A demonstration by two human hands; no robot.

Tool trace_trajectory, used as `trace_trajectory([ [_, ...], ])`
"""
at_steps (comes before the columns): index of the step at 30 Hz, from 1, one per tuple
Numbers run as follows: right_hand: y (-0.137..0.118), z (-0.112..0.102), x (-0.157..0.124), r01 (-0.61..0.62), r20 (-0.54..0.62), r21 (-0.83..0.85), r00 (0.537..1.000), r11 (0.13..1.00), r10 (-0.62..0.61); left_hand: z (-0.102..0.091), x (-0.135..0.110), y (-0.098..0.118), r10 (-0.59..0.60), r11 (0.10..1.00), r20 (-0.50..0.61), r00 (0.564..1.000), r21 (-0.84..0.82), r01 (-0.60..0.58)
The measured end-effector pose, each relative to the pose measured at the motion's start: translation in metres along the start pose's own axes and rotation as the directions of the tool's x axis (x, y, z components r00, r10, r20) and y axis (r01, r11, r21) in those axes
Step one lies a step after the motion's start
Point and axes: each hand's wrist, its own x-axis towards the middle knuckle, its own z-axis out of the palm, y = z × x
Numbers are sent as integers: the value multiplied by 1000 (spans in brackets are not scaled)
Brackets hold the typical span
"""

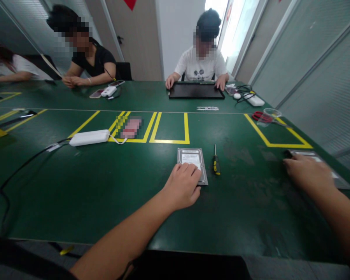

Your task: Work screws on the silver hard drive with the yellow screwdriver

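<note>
On the green table [105, 186] before me, my left hand [183, 186] lies open, fingers resting on the near end of the hard drive [192, 157], a screwdriver [216, 163] just beside it, while my blurred right hand [307, 173] covers a flat grey panel [340, 181], grip impossible to tell.

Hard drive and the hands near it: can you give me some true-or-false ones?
1. The left hand rests on the hard drive. True.
2. The screwdriver lies left of the drive. False: it lies just to its right.
3. The right hand holds the screwdriver. False: it rests on a flat grey panel, away from the screwdriver.
4. The table is green. True.
</note>
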Motion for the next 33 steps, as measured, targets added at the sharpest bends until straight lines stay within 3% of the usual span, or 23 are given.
trace_trajectory([
  [7, -2, -4, -4, -47, 66, -75, 996, 996, 52, -1, 0, -1, 12, 1000, 0, 1000, 1, -12],
  [15, 1, -5, 2, -12, 85, -102, 996, 995, 20, -1, 0, -1, 17, 1000, 1, 1000, 7, -17],
  [25, 1, -2, -3, 29, 1, -160, 1000, 987, -29, 12, 0, -6, 47, 998, -59, 997, 35, -45],
  [33, 10, 7, 1, 102, -29, -195, 994, 976, -110, 12, 0, -8, 52, 997, -40, 998, 55, -50],
])
